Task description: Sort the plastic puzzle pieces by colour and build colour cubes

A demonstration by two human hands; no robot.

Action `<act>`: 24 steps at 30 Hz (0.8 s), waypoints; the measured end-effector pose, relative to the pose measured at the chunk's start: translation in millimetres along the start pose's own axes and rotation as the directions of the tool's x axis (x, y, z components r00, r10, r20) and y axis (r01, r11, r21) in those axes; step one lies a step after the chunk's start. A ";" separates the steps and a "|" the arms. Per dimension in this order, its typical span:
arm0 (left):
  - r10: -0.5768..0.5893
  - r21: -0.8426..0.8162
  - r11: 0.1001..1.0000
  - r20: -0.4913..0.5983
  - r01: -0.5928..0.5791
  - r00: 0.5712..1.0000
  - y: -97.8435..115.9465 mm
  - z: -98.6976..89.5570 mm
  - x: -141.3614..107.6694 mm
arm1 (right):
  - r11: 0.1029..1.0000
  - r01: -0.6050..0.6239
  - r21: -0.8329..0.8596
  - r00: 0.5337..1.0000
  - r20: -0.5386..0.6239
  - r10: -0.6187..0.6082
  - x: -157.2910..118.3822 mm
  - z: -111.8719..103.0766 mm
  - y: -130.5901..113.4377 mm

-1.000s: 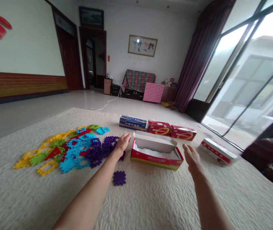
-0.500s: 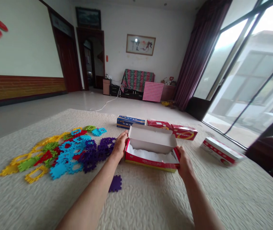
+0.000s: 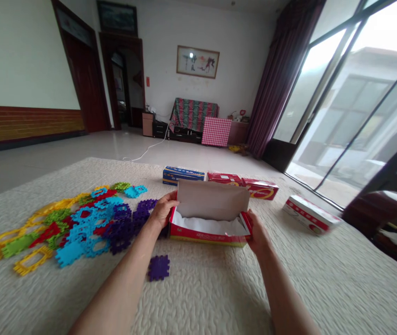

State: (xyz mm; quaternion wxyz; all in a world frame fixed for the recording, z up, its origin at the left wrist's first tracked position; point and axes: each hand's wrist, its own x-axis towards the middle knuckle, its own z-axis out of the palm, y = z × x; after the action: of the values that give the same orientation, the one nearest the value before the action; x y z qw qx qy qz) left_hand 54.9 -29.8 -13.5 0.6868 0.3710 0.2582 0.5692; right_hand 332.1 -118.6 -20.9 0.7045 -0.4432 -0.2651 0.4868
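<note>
Across the foreground spreads a wide cream quilted mat (image 3: pixel 198 298), with a loose heap of notched plastic pieces (image 3: pixel 87 218) in yellow, green, red, light blue and purple on its left part. Right of the heap sits an open red-and-yellow cardboard box (image 3: pixel 207 237) with a white lining (image 3: pixel 212 226). A second ago both hands hovered apart from it; now the left hand (image 3: pixel 163 209) holds its left end and the right hand (image 3: pixel 257 233) its right end, each narrowed onto the cardboard. Its grey-white lid flap (image 3: pixel 212 200) has risen since then and stands up at the back.

That flap partly hides the nearer of two red boxes (image 3: pixel 223 177) (image 3: pixel 260 188) behind, and overlaps a blue box (image 3: pixel 183 175) slightly. The white-and-red box (image 3: pixel 312 213) lies well off to the right, its far end blurred. The left hand and forearm cover some purple pieces; several fingertips are out of sight around the box ends. Smallest, a purple square piece (image 3: pixel 158 268) lies whole in view beside the left forearm, which partly covered it half a second ago.
</note>
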 end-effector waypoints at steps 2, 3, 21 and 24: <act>-0.009 -0.007 1.000 -0.021 0.009 1.000 1.9 0.2 -0.2 | 0.999 0.025 -0.024 0.999 0.022 -0.024 -1.1 -0.4 0.2; -0.016 -0.011 1.000 -0.031 0.016 0.999 2.7 0.4 -0.4 | 0.999 0.042 -0.033 0.999 0.032 -0.041 -1.6 -0.6 0.2; -0.043 0.197 0.979 0.008 0.040 0.999 7.0 -16.1 -0.2 | 0.985 0.120 -0.120 0.991 0.065 -0.113 -5.4 -6.0 -2.4; -0.042 0.203 0.978 0.007 0.040 0.999 5.4 -15.0 0.4 | 0.990 0.122 -0.071 0.990 0.077 -0.116 -11.7 -3.8 -7.1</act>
State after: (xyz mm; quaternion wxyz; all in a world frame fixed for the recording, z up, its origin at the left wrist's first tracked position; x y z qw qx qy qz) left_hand 40.2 -25.8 -18.0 0.6583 0.4369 0.3188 0.5235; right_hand 333.8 -131.7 -15.7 0.7049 -0.4348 -0.3347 0.4495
